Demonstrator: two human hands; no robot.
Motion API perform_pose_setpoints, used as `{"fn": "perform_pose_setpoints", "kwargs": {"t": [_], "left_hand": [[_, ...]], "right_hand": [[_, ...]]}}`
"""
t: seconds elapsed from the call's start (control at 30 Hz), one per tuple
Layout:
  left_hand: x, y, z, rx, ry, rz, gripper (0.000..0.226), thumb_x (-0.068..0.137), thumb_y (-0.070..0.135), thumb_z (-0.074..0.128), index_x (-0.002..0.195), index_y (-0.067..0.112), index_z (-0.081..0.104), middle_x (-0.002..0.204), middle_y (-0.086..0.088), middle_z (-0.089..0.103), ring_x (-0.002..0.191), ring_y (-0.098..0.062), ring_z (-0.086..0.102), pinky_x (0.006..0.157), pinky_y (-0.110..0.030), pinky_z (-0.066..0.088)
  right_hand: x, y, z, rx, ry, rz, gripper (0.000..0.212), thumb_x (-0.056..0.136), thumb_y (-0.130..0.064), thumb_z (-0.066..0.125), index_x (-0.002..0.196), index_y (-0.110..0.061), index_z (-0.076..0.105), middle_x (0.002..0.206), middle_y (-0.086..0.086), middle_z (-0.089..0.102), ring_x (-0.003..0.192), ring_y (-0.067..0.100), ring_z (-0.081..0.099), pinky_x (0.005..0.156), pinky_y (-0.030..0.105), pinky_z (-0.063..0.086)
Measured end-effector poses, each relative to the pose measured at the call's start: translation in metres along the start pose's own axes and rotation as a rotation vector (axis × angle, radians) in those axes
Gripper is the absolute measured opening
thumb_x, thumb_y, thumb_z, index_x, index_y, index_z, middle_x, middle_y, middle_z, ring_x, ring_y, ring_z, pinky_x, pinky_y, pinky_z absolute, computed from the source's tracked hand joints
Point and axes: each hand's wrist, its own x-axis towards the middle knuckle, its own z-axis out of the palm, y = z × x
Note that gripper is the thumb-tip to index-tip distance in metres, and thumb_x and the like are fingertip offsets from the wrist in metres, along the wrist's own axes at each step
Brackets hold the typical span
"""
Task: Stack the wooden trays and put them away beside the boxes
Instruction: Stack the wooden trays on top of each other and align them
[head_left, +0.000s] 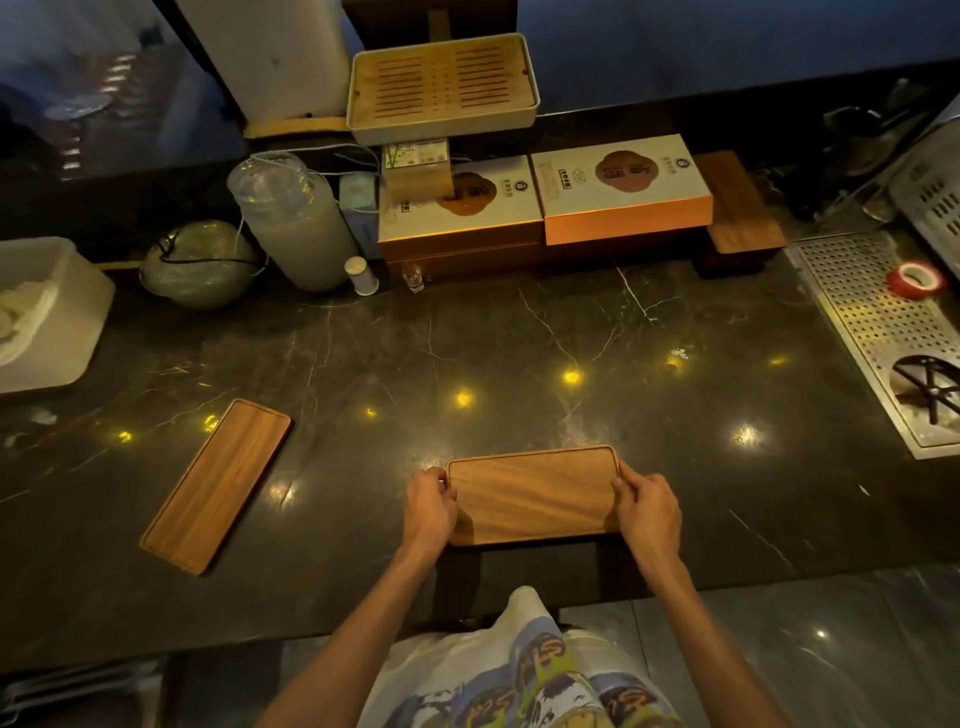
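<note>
A wooden tray (532, 496) sits near the front edge of the dark marble counter (519, 353). My left hand (428, 506) grips its left end and my right hand (647, 512) grips its right end. A second, longer wooden tray (215, 486) lies at an angle on the counter to the left, untouched. Two flat gift boxes (621, 187) stand at the back of the counter. Right of them rests a dark wooden board (737, 208) on a low stand.
A slatted tea tray (441, 85) sits raised behind the boxes. Wrapped plastic cups (291, 218), a wrapped bowl (200, 262) and a white bin (47, 312) crowd the back left. A perforated metal drain rack (878, 332) with red tape (914, 280) lines the right.
</note>
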Motion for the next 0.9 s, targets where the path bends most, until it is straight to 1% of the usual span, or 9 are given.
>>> {"fn": "perform_pose_setpoints", "kwargs": {"t": [0.13, 0.2, 0.33, 0.43, 0.53, 0.6, 0.7, 0.8, 0.9], "left_hand": [[0.004, -0.002, -0.002, -0.025, -0.014, -0.031, 0.021, 0.091, 0.009, 0.062, 0.111, 0.008, 0.065, 0.105, -0.006, 0.067, 0.092, -0.012, 0.059, 0.075, -0.024, 0.047], [0.005, -0.002, -0.002, -0.025, -0.061, -0.056, 0.021, 0.093, 0.011, 0.058, 0.113, 0.008, 0.064, 0.107, -0.008, 0.066, 0.097, -0.018, 0.062, 0.079, -0.028, 0.050], [0.005, -0.002, 0.001, 0.009, -0.143, -0.108, 0.020, 0.096, 0.016, 0.052, 0.110, 0.006, 0.063, 0.105, -0.008, 0.065, 0.091, -0.018, 0.060, 0.075, -0.030, 0.050], [0.004, 0.000, 0.003, 0.009, -0.141, -0.123, 0.018, 0.096, 0.013, 0.052, 0.108, 0.005, 0.063, 0.109, -0.011, 0.065, 0.097, -0.023, 0.063, 0.079, -0.032, 0.053], [0.001, 0.003, 0.005, 0.019, -0.107, -0.142, 0.016, 0.095, 0.010, 0.050, 0.105, 0.003, 0.062, 0.111, -0.013, 0.063, 0.098, -0.025, 0.062, 0.081, -0.033, 0.054], [-0.002, 0.005, 0.006, 0.032, -0.095, -0.145, 0.017, 0.095, 0.008, 0.049, 0.106, 0.002, 0.061, 0.113, -0.014, 0.061, 0.099, -0.025, 0.061, 0.079, -0.032, 0.052], [-0.002, 0.003, 0.005, 0.035, -0.096, -0.144, 0.015, 0.095, 0.008, 0.050, 0.103, 0.004, 0.060, 0.113, -0.014, 0.061, 0.094, -0.023, 0.060, 0.072, -0.028, 0.047], [-0.001, -0.002, 0.001, 0.026, -0.110, -0.153, 0.015, 0.095, 0.009, 0.051, 0.105, 0.004, 0.061, 0.111, -0.013, 0.062, 0.097, -0.024, 0.061, 0.072, -0.028, 0.048], [0.000, -0.006, 0.000, 0.016, -0.127, -0.141, 0.007, 0.094, 0.012, 0.053, 0.092, 0.008, 0.059, 0.102, -0.010, 0.063, 0.086, -0.020, 0.061, 0.063, -0.024, 0.047]], "right_hand": [[0.005, 0.004, 0.000, 0.042, -0.023, 0.015, 0.037, 0.097, -0.025, 0.055, 0.132, -0.018, 0.058, 0.100, 0.010, 0.057, 0.096, 0.028, 0.059, 0.080, 0.034, 0.044], [0.004, 0.005, 0.001, 0.120, -0.028, 0.022, 0.036, 0.097, -0.022, 0.054, 0.132, -0.014, 0.058, 0.108, 0.013, 0.061, 0.103, 0.029, 0.060, 0.086, 0.036, 0.046], [-0.003, 0.004, 0.008, 0.281, -0.030, 0.072, 0.040, 0.098, -0.020, 0.052, 0.136, -0.009, 0.054, 0.126, 0.013, 0.062, 0.117, 0.026, 0.057, 0.092, 0.031, 0.042], [-0.008, 0.002, 0.010, 0.371, -0.051, 0.127, 0.044, 0.098, -0.020, 0.052, 0.141, -0.012, 0.048, 0.134, 0.011, 0.058, 0.123, 0.026, 0.053, 0.095, 0.030, 0.041], [-0.009, -0.001, 0.010, 0.382, -0.070, 0.172, 0.048, 0.095, -0.013, 0.053, 0.142, -0.015, 0.047, 0.136, 0.009, 0.057, 0.124, 0.026, 0.052, 0.098, 0.034, 0.043], [-0.009, -0.002, 0.009, 0.390, -0.088, 0.198, 0.052, 0.092, -0.008, 0.053, 0.142, -0.016, 0.047, 0.138, 0.008, 0.056, 0.126, 0.026, 0.052, 0.100, 0.036, 0.043], [-0.014, -0.003, 0.009, 0.382, -0.095, 0.194, 0.053, 0.090, -0.006, 0.054, 0.142, -0.018, 0.047, 0.138, 0.007, 0.057, 0.124, 0.025, 0.054, 0.100, 0.037, 0.045], [-0.018, -0.004, 0.012, 0.376, -0.101, 0.183, 0.052, 0.091, -0.008, 0.054, 0.142, -0.019, 0.047, 0.136, 0.007, 0.059, 0.122, 0.024, 0.056, 0.100, 0.037, 0.047], [-0.016, -0.002, 0.009, 0.339, -0.117, 0.161, 0.051, 0.091, -0.008, 0.055, 0.141, -0.018, 0.049, 0.135, 0.007, 0.060, 0.123, 0.024, 0.056, 0.102, 0.036, 0.046]]}}
